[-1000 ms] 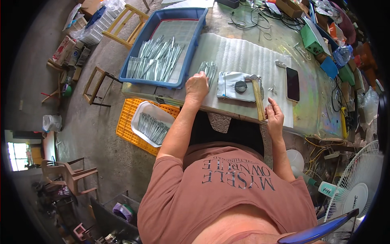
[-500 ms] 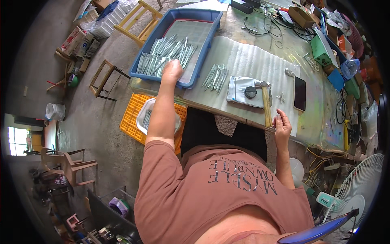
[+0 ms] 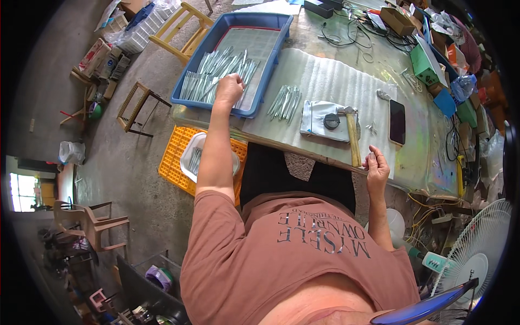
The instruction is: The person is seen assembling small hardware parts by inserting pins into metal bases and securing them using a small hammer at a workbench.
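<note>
My left hand [image 3: 229, 89] is closed over a heap of slim silver metal pieces [image 3: 219, 62], which look like tweezers, at the near end of the blue tray [image 3: 259, 111]. Its fingers point away and down, so what they grip is hidden. My right hand [image 3: 376, 163] is at the table's near edge beside the hammer's [image 3: 354, 142] wooden handle, thumb and fingers pinched together. Anything between them is too small to name. The hammer's head rests by a round dark piece [image 3: 331, 121] on a silver-wrapped block [image 3: 311, 122]. More tweezers-like pieces [image 3: 285, 103] lie between tray and block.
A phone [image 3: 397, 123] and small loose bits [image 3: 371, 128] lie right of the hammer on white foam sheeting [image 3: 325, 73]. Below the table's left end, a white tub [image 3: 190, 169] sits on an orange crate [image 3: 169, 168]. Cables, boxes and a fan [image 3: 474, 265] crowd the right side.
My left hand has turned slightly and shifted a little right over the heap. My right hand stays by the hammer handle. The whole view has slid slightly.
</note>
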`<state>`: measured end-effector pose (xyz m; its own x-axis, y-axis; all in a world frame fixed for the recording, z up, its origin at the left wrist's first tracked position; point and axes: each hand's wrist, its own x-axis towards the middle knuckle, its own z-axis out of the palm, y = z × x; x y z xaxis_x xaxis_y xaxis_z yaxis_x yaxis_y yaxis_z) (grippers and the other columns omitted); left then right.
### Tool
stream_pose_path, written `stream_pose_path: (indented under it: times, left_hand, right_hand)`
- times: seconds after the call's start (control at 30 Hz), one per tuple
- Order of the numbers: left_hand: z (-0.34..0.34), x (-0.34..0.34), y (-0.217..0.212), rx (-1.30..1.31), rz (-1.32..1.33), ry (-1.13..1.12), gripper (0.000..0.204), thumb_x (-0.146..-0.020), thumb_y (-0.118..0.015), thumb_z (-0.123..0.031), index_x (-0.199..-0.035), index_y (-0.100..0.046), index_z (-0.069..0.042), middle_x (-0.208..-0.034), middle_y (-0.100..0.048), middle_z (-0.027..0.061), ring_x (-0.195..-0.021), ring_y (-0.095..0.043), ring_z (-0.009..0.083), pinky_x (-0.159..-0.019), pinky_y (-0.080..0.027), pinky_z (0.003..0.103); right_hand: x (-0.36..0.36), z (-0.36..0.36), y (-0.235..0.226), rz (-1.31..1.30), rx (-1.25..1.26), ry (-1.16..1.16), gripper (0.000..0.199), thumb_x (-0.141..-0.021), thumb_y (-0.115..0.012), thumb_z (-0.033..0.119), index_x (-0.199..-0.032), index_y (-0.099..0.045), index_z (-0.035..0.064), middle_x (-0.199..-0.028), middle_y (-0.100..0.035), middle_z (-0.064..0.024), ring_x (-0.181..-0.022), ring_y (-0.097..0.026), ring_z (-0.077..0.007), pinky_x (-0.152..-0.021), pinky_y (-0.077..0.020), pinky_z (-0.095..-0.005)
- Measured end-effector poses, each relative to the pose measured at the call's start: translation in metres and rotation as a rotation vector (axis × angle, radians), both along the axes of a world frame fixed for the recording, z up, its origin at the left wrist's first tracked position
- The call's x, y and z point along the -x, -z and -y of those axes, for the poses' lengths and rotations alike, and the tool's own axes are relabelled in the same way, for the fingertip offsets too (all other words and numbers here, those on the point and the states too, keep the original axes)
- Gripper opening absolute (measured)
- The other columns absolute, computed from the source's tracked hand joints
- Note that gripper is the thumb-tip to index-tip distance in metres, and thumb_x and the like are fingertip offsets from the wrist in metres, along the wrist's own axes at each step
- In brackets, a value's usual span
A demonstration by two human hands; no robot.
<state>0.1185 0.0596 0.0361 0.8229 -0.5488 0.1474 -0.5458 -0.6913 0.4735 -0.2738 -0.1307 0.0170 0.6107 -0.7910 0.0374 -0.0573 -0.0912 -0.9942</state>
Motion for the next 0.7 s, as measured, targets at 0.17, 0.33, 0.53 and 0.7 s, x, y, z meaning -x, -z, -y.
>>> stream_pose_path:
  times: [0.17,0.33,0.53,0.7]
  left_hand:
    - [0.008,0.054,-0.042,0.695,-0.448,0.142,0.011,-0.075,-0.059,-0.008,-0.083,-0.059,0.001,-0.065,-0.057,0.0041,-0.050,-0.050,0.0065,-0.044,-0.038,0.019]
    - [0.011,0.105,-0.057,0.962,-0.663,0.194,0.017,-0.078,-0.059,-0.010,-0.092,-0.057,0.001,-0.071,-0.058,0.0059,-0.052,-0.051,0.0075,-0.043,-0.037,0.017]
    - [0.029,0.156,-0.034,1.058,-1.013,0.331,0.017,-0.081,-0.055,-0.009,-0.095,-0.056,0.001,-0.077,-0.061,0.0102,-0.056,-0.054,0.0114,-0.049,-0.041,0.020]
    - [0.044,0.190,-0.022,1.117,-1.191,0.409,0.017,-0.081,-0.055,-0.009,-0.096,-0.055,0.001,-0.078,-0.061,0.0105,-0.059,-0.055,0.0114,-0.050,-0.042,0.020]
  right_hand:
    - [-0.001,-0.001,-0.002,-0.010,0.175,0.015,0.022,-0.084,-0.046,0.006,-0.103,-0.055,0.0002,-0.079,-0.053,-0.0032,-0.065,-0.050,-0.0072,-0.060,-0.0424,-0.0197]
    - [-0.013,-0.013,-0.021,0.018,0.445,-0.026,0.020,-0.080,-0.048,0.003,-0.098,-0.056,0.0012,-0.081,-0.055,-0.0085,-0.063,-0.052,-0.0111,-0.059,-0.0422,-0.0216]
    - [-0.030,-0.035,-0.037,0.035,0.263,-0.154,0.018,-0.080,-0.048,0.005,-0.096,-0.056,0.0006,-0.073,-0.053,-0.0066,-0.057,-0.050,-0.0110,-0.053,-0.0417,-0.0228]
    - [-0.041,-0.049,-0.040,0.039,-0.198,-0.316,0.017,-0.085,-0.048,0.014,-0.092,-0.056,0.0010,-0.066,-0.050,-0.0001,-0.055,-0.047,-0.0059,-0.051,-0.0406,-0.0198]
